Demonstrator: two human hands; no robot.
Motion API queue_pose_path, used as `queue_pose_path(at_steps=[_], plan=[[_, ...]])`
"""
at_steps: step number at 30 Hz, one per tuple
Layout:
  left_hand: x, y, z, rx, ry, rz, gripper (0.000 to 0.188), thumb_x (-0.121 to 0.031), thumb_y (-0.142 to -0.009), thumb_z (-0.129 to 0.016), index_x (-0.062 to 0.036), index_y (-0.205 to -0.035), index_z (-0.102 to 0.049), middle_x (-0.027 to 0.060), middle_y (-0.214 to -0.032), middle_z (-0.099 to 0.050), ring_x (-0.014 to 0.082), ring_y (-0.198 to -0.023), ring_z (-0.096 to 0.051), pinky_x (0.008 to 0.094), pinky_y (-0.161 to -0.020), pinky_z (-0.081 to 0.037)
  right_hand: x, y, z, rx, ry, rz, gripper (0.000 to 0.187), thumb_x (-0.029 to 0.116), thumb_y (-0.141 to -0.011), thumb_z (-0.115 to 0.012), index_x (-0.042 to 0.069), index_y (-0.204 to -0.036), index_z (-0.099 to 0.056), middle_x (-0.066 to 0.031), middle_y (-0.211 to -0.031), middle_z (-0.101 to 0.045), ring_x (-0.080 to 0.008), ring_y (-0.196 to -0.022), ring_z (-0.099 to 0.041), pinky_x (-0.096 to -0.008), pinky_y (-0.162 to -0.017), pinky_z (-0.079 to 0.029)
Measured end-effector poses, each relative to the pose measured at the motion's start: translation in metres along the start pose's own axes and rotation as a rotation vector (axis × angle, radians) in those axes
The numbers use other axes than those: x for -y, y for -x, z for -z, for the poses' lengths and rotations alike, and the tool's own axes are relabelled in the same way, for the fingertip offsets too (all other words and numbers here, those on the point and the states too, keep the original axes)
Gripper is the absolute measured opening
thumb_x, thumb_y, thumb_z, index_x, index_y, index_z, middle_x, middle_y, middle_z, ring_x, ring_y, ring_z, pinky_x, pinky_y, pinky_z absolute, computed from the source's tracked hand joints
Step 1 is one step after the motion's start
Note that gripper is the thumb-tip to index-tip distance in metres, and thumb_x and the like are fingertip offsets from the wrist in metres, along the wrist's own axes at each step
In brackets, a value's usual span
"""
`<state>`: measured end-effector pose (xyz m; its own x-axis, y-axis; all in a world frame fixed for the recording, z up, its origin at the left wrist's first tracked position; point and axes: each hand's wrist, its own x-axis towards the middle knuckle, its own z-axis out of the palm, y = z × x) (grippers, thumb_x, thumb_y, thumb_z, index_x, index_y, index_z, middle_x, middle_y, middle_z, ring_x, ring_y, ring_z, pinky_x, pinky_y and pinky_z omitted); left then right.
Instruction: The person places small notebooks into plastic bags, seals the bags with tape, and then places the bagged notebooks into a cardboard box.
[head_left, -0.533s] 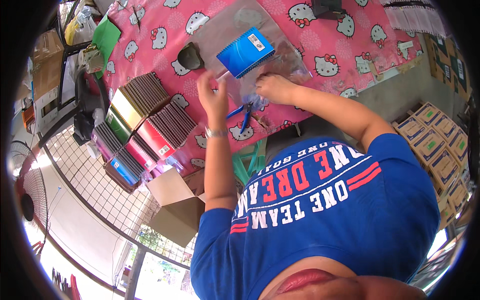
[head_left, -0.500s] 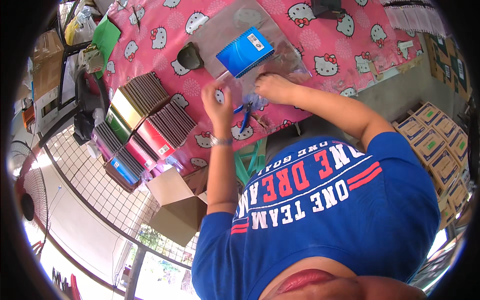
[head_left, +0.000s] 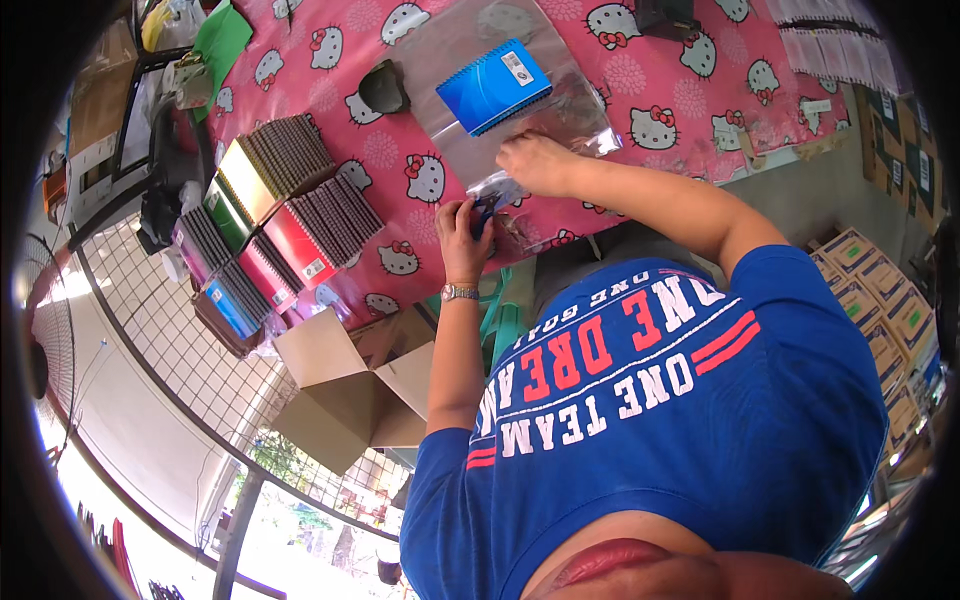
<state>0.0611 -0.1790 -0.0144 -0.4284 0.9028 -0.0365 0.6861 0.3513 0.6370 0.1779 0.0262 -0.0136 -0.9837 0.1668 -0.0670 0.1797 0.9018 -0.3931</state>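
Observation:
A blue spiral notebook (head_left: 490, 88) lies on a clear plastic sheet (head_left: 437, 105) spread over the pink tablecloth (head_left: 345, 90). Just below the notebook, my right hand (head_left: 535, 163) has its fingers bent and closed on the near part of the plastic. My left hand (head_left: 463, 240), with a watch on its wrist, is closed around a blue-handled tool (head_left: 484, 212) near the table's front edge. The fingers cover most of this tool, so I cannot tell whether it is scissors or pliers. Crumpled clear plastic lies between both hands.
Stacks of spiral notebooks (head_left: 325, 215) in several colours stand at the left. A dark bowl-like object (head_left: 383, 88) sits left of the sheet, and a black object (head_left: 667, 17) is at the far edge. An open carton (head_left: 325, 375) stands below the table; boxes (head_left: 870, 290) are piled at right.
My left hand has moved down and right, taking hold of the blue-handled tool that lay on the table. My right hand has shifted slightly left along the plastic.

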Motion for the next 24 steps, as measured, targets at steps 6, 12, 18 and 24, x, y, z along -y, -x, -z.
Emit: queue_pose_path(at_steps=[6,12,18,24], plan=[[-0.051,-0.068,-0.005,-0.274,-0.178,-0.161,0.083,-0.025,-0.066,-0.077,-0.0097,-0.136,-0.035,0.0155,-0.121,-0.047,0.0358,-0.119,-0.042,0.0532,-0.107,-0.028,0.003,-0.018,0.057,-0.201,-0.055,0.179,0.016,0.014,-0.079,-0.056,0.007,-0.093,-0.056,-0.0070,-0.088,-0.062,-0.0202,-0.085,-0.061,-0.0312,-0.075,-0.047],[-0.040,-0.109,0.038,-0.122,-0.207,-0.331,0.016,-0.007,-0.071,-0.067,-0.0131,-0.086,-0.067,0.0025,-0.085,-0.062,0.0245,-0.086,-0.057,0.0431,-0.095,-0.039,-0.019,0.019,0.106,-0.341,0.148,0.108,0.024,0.020,-0.072,-0.067,0.010,-0.092,-0.060,-0.0038,-0.080,-0.058,-0.0197,-0.087,-0.058,-0.0358,-0.079,-0.043],[0.002,-0.138,0.062,0.138,0.579,0.390,0.015,-0.015,-0.081,-0.068,-0.0053,-0.093,-0.067,0.0070,-0.090,-0.064,0.0274,-0.095,-0.056,0.0390,-0.087,-0.040,-0.113,0.003,0.131,-0.156,-0.438,-0.235,0.013,0.013,-0.081,-0.065,0.006,-0.091,-0.064,-0.0045,-0.080,-0.064,-0.0165,-0.081,-0.061,-0.0315,-0.075,-0.046],[-0.064,-0.126,0.004,-0.347,-0.279,-0.283,0.049,-0.029,-0.083,-0.064,-0.0057,-0.125,-0.053,0.0129,-0.135,-0.047,0.0332,-0.127,-0.039,0.0508,-0.104,-0.029,-0.153,-0.011,0.114,0.062,-0.890,-0.414,0.025,0.013,-0.080,-0.070,0.001,-0.102,-0.063,-0.0037,-0.078,-0.064,-0.0115,-0.072,-0.059,-0.0280,-0.067,-0.048]])
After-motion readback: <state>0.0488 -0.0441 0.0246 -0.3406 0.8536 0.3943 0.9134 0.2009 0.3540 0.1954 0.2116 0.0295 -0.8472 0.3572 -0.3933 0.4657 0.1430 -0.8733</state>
